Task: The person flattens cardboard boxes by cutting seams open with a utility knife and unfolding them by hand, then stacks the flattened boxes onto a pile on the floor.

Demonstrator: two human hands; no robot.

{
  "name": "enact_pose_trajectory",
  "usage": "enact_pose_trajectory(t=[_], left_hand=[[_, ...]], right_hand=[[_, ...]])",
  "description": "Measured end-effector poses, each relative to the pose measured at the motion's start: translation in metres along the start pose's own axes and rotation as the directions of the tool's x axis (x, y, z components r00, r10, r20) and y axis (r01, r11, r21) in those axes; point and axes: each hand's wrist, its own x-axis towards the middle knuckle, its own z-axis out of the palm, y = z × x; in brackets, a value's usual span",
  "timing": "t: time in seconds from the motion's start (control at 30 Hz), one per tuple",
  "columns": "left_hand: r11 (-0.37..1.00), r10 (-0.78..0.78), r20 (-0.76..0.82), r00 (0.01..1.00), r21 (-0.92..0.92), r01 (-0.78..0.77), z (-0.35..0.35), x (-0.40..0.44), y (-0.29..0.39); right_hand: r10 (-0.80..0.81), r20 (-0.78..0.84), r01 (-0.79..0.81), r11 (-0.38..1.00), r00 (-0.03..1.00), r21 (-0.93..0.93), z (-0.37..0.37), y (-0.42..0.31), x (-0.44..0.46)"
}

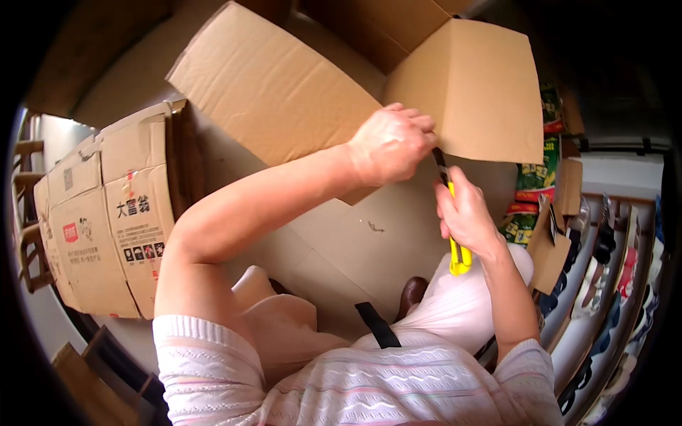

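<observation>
A brown cardboard sheet with folded flaps [277, 92] stretches from the upper left to the upper right. My left hand [396, 144] is closed on its edge near the middle, with the fingers curled and the back of the hand facing up. In my right hand [467, 213] is a yellow utility knife [459, 261], its dark blade end pointing up towards my left hand. The blade's end lies close to my left hand, beside the right flap [490, 92]. Whether it touches the cardboard I cannot tell.
Flattened printed cartons [106, 213] stand at the left beside a wooden rack [28, 213]. Green and red packages [536, 174] lie at the right, near a rack of shoes [604, 284]. My legs are below, on the tiled floor [334, 248].
</observation>
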Motion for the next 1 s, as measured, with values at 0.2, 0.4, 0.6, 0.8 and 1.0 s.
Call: enact_pose_trajectory(t=[0.2,0.4,0.6,0.8,1.0], left_hand=[[0.999,0.041,-0.047,0.998,0.008,-0.041,0.006,-0.001,0.005],[1.000,-0.012,0.033,0.999,-0.024,0.012,-0.001,0.000,0.003],[0.999,0.013,-0.001,1.000,-0.032,-0.013,0.004,-0.003,0.008],[0.998,-0.013,0.013,1.000,-0.060,0.014,-0.003,0.002,0.005],[0.995,-0.002,0.037,0.999,-0.097,0.006,0.000,0.000,0.006]], right_hand=[[-0.068,0.003,0.068,0.997,0.998,-0.046,0.001,-0.010,0.027],[-0.186,-0.090,0.171,0.974,0.978,-0.151,0.013,0.022,0.016],[-0.038,-0.050,0.034,0.997,0.998,-0.071,0.010,0.000,0.028],[-0.112,-0.123,0.099,0.990,0.986,-0.104,0.024,0.026,0.016],[-0.184,-0.146,0.171,0.980,0.972,-0.098,0.020,0.022,0.032]])
